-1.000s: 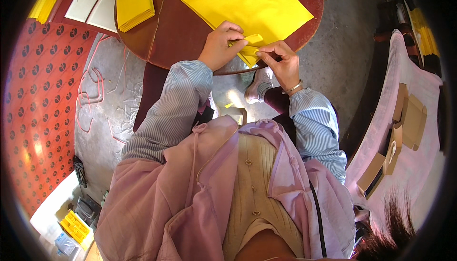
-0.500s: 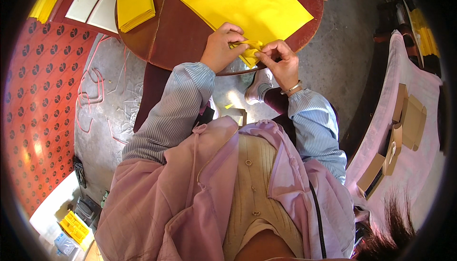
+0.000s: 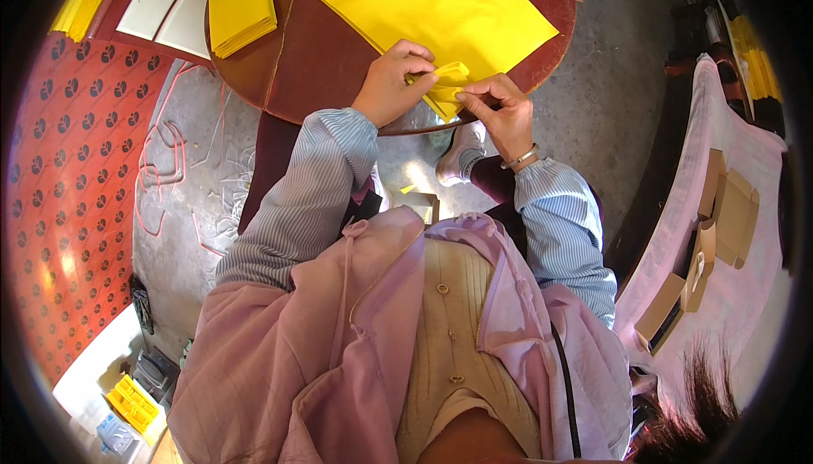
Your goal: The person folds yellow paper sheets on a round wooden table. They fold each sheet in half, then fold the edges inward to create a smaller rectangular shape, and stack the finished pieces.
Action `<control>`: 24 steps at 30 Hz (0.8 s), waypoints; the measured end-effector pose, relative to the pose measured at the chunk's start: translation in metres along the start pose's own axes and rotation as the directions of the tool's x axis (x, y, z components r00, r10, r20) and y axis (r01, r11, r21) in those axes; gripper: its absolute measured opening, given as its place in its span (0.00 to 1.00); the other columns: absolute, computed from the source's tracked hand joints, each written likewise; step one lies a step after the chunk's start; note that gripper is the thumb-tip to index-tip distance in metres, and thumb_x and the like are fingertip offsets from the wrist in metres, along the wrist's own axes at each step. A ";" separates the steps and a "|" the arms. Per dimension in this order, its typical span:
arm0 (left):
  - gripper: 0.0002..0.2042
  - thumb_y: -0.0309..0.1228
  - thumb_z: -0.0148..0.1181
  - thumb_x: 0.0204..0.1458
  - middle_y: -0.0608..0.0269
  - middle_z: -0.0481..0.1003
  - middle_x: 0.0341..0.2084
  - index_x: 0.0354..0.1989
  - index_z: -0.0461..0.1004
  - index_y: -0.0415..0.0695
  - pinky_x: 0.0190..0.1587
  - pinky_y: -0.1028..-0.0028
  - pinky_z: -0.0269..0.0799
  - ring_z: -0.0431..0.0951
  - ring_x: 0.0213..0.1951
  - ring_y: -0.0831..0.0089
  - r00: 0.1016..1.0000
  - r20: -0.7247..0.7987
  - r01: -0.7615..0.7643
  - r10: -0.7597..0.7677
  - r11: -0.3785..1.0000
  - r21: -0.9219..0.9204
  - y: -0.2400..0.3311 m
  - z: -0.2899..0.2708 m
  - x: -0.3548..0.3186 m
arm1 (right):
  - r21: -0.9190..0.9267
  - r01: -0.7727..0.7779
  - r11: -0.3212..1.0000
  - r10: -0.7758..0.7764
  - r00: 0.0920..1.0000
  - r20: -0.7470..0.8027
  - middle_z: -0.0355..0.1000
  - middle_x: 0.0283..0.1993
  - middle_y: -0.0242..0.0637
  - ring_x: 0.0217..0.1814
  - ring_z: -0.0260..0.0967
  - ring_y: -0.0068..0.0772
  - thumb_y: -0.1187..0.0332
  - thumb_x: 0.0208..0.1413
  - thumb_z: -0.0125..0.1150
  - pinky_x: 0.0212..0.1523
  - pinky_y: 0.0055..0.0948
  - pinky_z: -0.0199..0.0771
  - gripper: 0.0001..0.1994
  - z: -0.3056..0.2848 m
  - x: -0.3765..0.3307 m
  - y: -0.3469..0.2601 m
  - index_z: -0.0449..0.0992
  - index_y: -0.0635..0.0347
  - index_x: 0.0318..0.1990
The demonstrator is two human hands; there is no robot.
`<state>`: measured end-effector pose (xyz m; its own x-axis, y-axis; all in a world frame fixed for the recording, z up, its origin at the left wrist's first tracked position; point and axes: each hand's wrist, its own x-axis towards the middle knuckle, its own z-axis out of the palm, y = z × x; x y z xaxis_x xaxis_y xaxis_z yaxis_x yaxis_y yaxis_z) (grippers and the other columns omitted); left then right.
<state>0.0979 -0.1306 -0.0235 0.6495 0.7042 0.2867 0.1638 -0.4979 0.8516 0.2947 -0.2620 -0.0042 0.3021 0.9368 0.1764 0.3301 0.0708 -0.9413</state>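
A large stack of flat yellow fabric-like sheets [image 3: 432, 7] lies on the dark red round table [image 3: 313, 83]. At its near corner, close to the table's front edge, my left hand [image 3: 396, 81] pinches a strap-like yellow strip [image 3: 449, 74], which curls up in a loop. Opposite it, my right hand [image 3: 501, 108] has thumb and forefinger closed on the yellow material from the right side. The fingertips hide exactly where the strip meets the sheet.
A narrow folded yellow stack [image 3: 241, 7] rests at the table's left. Orange-red patterned sheeting [image 3: 76, 185] stands farther left, with pink cord [image 3: 175, 159] on the concrete floor. Opened cardboard boxes [image 3: 735, 218] lie on a pink-draped surface [image 3: 762, 295] at the right.
The yellow strip between my hands has opened from a bunched shape into a visible loop. My fingers have shifted slightly; the large yellow stack stays in place.
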 end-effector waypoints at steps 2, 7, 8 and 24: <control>0.09 0.30 0.70 0.56 0.60 0.78 0.48 0.41 0.83 0.39 0.50 0.71 0.77 0.81 0.48 0.65 1.000 0.014 0.003 -0.003 1.000 -0.022 0.001 -0.002 -0.001 | -0.016 -0.016 1.000 0.016 1.000 -0.007 0.78 0.35 0.32 0.33 0.76 0.20 0.73 0.55 0.77 0.35 0.21 0.76 0.07 0.001 0.001 0.000 0.85 0.65 0.39; 0.09 0.29 0.72 0.53 0.60 0.79 0.47 0.40 0.83 0.39 0.49 0.72 0.77 0.82 0.47 0.66 0.999 0.002 0.036 -0.036 0.999 -0.035 0.004 0.001 -0.003 | -0.049 0.038 0.998 -0.039 0.999 -0.014 0.78 0.35 0.31 0.33 0.75 0.19 0.74 0.55 0.78 0.35 0.21 0.76 0.07 0.001 0.002 -0.003 0.85 0.65 0.39; 0.10 0.29 0.73 0.53 0.60 0.79 0.47 0.40 0.83 0.39 0.49 0.72 0.77 0.82 0.47 0.66 0.999 -0.025 0.031 -0.032 0.999 -0.032 0.005 0.003 -0.003 | -0.057 0.049 0.997 -0.050 0.999 -0.014 0.78 0.34 0.31 0.33 0.75 0.19 0.74 0.55 0.78 0.35 0.20 0.76 0.07 0.001 0.002 -0.003 0.85 0.64 0.39; 0.09 0.29 0.71 0.55 0.60 0.79 0.47 0.41 0.84 0.39 0.49 0.71 0.78 0.82 0.47 0.65 0.999 -0.034 -0.012 0.012 1.000 -0.005 -0.002 0.003 0.000 | -0.107 0.042 0.993 -0.041 0.999 0.006 0.79 0.35 0.34 0.34 0.78 0.23 0.74 0.56 0.77 0.37 0.23 0.78 0.07 -0.002 0.000 -0.007 0.86 0.66 0.39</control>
<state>0.0996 -0.1312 -0.0262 0.6261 0.7150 0.3111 0.1526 -0.5036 0.8503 0.2939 -0.2634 0.0030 0.2824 0.9353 0.2131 0.4365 0.0725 -0.8968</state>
